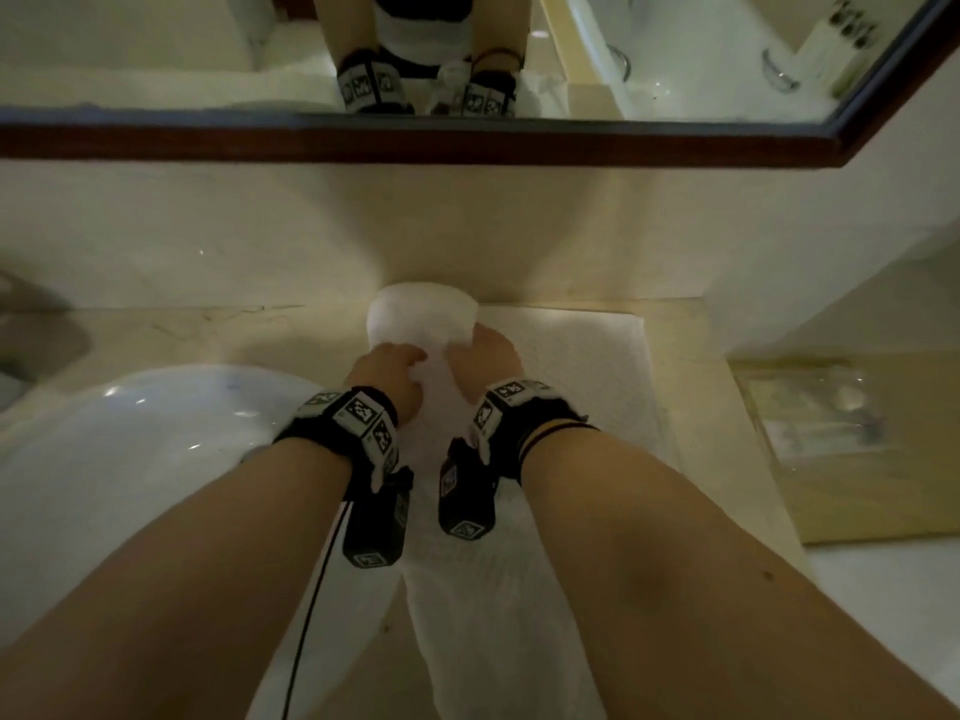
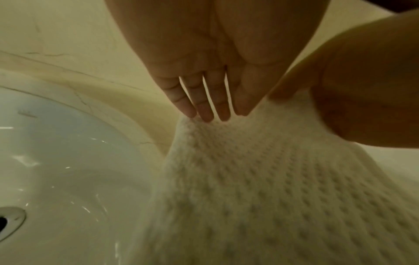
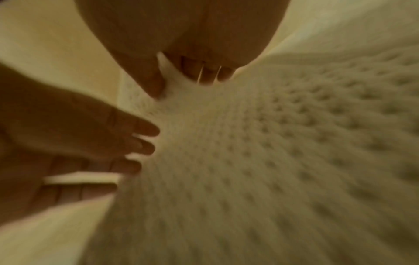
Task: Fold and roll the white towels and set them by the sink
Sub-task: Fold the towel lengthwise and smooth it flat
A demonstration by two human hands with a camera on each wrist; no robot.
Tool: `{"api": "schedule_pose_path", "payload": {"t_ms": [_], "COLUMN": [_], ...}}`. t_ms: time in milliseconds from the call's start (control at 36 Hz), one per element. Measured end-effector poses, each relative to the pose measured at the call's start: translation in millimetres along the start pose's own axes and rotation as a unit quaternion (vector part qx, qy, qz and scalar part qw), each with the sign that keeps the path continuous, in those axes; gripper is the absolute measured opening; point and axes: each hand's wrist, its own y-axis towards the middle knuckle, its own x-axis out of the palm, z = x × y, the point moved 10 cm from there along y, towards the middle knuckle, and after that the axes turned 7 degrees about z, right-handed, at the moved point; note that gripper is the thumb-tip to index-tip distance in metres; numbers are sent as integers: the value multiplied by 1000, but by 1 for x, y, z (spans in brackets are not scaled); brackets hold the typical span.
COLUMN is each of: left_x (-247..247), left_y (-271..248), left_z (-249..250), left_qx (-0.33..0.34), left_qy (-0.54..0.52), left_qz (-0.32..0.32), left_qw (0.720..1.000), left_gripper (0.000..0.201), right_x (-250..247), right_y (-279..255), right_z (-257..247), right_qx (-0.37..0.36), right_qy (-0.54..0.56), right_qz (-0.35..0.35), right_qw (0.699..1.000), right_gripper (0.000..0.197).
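A white waffle-weave towel (image 1: 493, 589) lies as a long strip on the beige counter (image 1: 208, 330), running from the front edge toward the wall. Its far end is rolled into a thick roll (image 1: 421, 311). My left hand (image 1: 395, 368) rests at the near side of the roll, and in the left wrist view its straight fingers (image 2: 211, 111) press their tips into the towel (image 2: 260, 179). My right hand (image 1: 483, 353) sits beside it on the roll. In the right wrist view, thumb and fingers (image 3: 204, 73) pinch a bulge of towel (image 3: 272, 143).
A white sink basin (image 1: 130, 439) lies directly left of the towel, its drain (image 2: 9, 220) low in the bowl. A second flat white towel (image 1: 587, 350) lies under and right of the roll. A tray of wrapped items (image 1: 821, 423) sits far right. A dark-framed mirror (image 1: 467, 140) hangs above.
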Motion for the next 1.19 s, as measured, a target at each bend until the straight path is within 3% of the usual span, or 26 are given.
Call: {"api": "schedule_pose_path", "payload": {"t_ms": [56,139,194,278,333,417,639,806,889,1000,1055,1111,1194], "left_x": [-11,-19,-12,12,26,34,26,15,19,27,27,24,19], "left_y": [3,3,4,8,9,15,40,51,55,59,61,63,66], "left_z": [-3,-2,6,23,36,48,47,41,39,44,52,58,59], "left_qx": [-20,-58,-68,-80,-85,-97,-149,-132,-150,-156,-127,-102,-97], "left_qy": [-18,-46,-66,-121,-142,-111,-140,-30,-26,-112,-114,-88,-63], "left_qz": [47,83,64,1,-28,-19,42,50,38,32,25,24,28], "left_qw": [999,994,993,989,986,989,978,989,988,981,985,991,993], "left_gripper": [45,55,65,71,71,65,61,31,36,50,50,49,48], "right_x": [-19,-65,-94,-112,-117,-118,-133,-144,-140,-137,-140,-137,-116], "right_y": [3,6,7,0,-4,-9,6,22,33,36,42,43,42], "right_z": [11,40,67,104,129,155,158,164,163,165,170,177,186], "right_qx": [68,115,125,152,168,186,173,187,161,158,156,184,217], "right_qy": [111,149,145,160,115,47,52,12,-76,-70,-33,30,196], "right_qz": [4,66,103,82,63,56,66,38,14,17,45,43,-20], "right_qw": [992,980,976,972,977,980,981,982,984,985,986,981,956], "right_gripper": [50,48,44,47,51,46,45,59,63,46,47,60,60]}}
